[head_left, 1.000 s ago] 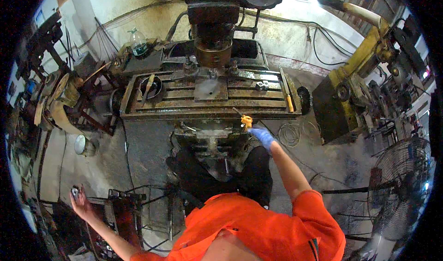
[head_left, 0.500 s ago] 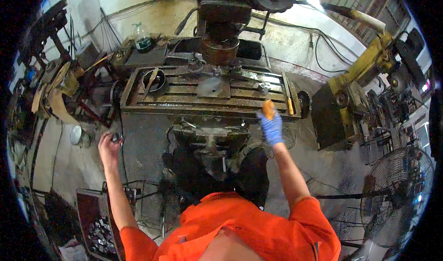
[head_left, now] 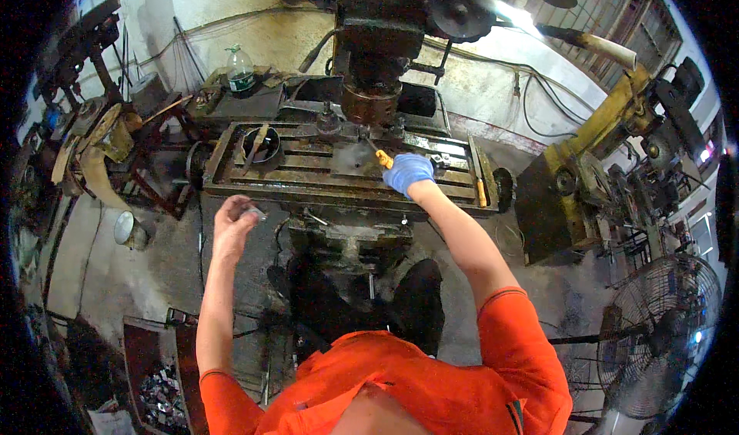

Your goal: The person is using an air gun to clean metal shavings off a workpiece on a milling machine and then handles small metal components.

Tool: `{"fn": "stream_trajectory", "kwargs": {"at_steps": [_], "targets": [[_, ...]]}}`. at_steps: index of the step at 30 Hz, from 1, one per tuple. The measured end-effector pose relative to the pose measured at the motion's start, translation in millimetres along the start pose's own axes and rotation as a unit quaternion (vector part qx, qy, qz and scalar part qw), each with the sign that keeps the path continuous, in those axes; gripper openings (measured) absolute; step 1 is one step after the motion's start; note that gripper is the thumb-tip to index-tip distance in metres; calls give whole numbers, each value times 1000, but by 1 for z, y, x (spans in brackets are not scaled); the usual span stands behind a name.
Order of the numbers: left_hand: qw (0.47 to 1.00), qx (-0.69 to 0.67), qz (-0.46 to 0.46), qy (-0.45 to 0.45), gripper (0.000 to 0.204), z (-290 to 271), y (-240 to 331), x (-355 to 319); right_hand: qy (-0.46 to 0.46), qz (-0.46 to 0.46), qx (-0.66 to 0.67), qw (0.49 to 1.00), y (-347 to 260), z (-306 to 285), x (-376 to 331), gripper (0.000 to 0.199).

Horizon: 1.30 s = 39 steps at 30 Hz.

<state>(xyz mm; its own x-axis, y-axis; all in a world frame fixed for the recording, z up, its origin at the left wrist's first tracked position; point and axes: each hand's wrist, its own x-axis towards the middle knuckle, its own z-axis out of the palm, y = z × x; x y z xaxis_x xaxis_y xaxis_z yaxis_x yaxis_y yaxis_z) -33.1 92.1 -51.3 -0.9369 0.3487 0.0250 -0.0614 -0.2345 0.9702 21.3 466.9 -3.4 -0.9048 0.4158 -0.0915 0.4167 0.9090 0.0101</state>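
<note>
A: What are the right hand's (head_left: 408,175) fingers doing?

B: They're closing around an orange tool (head_left: 383,158), in a blue glove that's hiding its grip. Its thin nozzle (head_left: 372,145) is sticking out ahead of them, up and to the left.

A: And what's lying under it?

B: A grey plate (head_left: 348,162), left of those fingers, sitting on the slotted worktop (head_left: 308,179). The tool is covering part of it, and I'm not making out its surface. Beyond the fingertips the spindle (head_left: 371,105) is hanging, its lower end blending into dark metal.

A: The left hand (head_left: 232,225)?

B: Bare, hanging in front of the worktop's near edge. Its fingers are pinching a small piece (head_left: 259,214); they're hiding most of it, and blur is swallowing its shape.

A: What's around them?

B: Past the left fingers a bowl (head_left: 271,152) is standing, a stick (head_left: 254,148) lying across it; its contents are staying dark. Just right of the gloved fingers, small parts (head_left: 441,159) are lying, too small to tell apart. Farther right, a yellow handle (head_left: 482,193) is showing.
</note>
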Motion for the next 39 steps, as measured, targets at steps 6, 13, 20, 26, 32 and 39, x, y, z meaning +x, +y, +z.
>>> {"fn": "stream_trajectory", "kwargs": {"at_steps": [6,13,20,26,32,39], "targets": [[990,136,-2,-40,33,50,9,9,-42,5,40,998,-3,12,6,36],[967,222,39,-118,29,114,-20,56,-126,-130,67,981,38,-7,-115,54],[928,300,186,-119,28,189,-65,134,-83,-83,88,989,74,-13,-137,51],[913,344,187,-113,24,204,-80,156,-59,-69,145,985,91,-9,-140,42],[921,330,152,-138,25,200,-91,169,-86,-77,154,981,98,14,-137,45],[881,407,177,-163,27,211,-78,169,-93,-75,182,976,101,41,-131,51]]}}
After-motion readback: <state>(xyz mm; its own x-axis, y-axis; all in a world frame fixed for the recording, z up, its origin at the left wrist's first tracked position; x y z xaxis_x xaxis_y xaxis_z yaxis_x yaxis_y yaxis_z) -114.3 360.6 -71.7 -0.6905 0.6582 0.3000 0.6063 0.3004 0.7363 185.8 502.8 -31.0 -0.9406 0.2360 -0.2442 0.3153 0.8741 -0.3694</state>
